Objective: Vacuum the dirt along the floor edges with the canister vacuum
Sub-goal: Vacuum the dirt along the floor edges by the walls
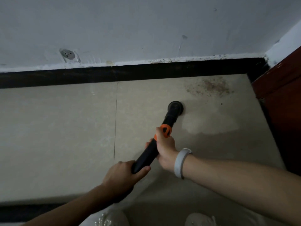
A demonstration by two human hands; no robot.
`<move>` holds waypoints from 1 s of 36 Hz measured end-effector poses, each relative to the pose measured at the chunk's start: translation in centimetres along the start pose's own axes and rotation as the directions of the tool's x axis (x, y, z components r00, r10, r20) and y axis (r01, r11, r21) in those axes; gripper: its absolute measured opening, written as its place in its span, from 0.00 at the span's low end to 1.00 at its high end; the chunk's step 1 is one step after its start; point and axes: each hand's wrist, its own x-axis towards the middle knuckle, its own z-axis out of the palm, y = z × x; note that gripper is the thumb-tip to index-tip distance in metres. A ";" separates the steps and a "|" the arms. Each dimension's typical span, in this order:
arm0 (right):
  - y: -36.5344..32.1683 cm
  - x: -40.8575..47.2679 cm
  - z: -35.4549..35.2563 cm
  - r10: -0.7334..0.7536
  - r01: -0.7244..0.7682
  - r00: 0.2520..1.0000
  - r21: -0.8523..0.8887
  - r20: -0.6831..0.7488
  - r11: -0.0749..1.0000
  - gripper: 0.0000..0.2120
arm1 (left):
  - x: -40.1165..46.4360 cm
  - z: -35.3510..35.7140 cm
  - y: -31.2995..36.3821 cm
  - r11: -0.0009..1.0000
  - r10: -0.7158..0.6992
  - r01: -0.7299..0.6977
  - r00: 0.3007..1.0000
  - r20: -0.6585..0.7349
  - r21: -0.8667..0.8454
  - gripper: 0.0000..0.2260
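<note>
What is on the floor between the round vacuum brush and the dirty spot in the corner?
Nothing much: the head view shows only bare beige floor tile between the round brush and the dirt patch, with perhaps a stray speck or two.

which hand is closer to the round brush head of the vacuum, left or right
Right. The right hand grips the wand just below the orange collar, a short way back from the brush head. The left hand holds the wand's rear end, farther from the head.
</note>
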 end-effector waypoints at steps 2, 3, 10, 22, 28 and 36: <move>-1.6 0.4 -1.1 -0.046 0.046 0.998 0.014 -0.050 0.999 0.14 | 1.6 -0.3 1.7 0.997 0.059 -0.059 0.998 -0.010 0.057 0.20; -2.2 0.6 -1.7 -0.066 0.068 0.995 0.022 -0.077 0.997 0.14 | 2.4 -0.4 2.6 0.992 0.090 -0.089 0.996 -0.005 0.091 0.20; -2.6 1.1 -7.8 -0.098 0.123 0.947 0.063 -0.307 0.990 0.16 | 4.1 1.3 6.6 0.929 0.251 -0.276 0.959 0.129 0.246 0.21; -7.5 2.0 -6.3 -0.106 0.124 0.979 0.098 -0.172 0.987 0.15 | 6.8 0.2 8.3 0.981 0.170 -0.162 0.983 -0.068 0.111 0.23; -5.4 1.0 -4.0 -0.016 0.018 0.999 0.066 -0.041 0.998 0.14 | 4.7 0.6 5.1 0.994 0.097 -0.089 0.986 -0.133 0.059 0.20; -3.3 -1.0 -9.8 0.040 0.000 0.983 0.221 -0.176 0.975 0.14 | 3.9 2.0 7.3 0.914 0.284 -0.297 0.955 0.086 0.276 0.21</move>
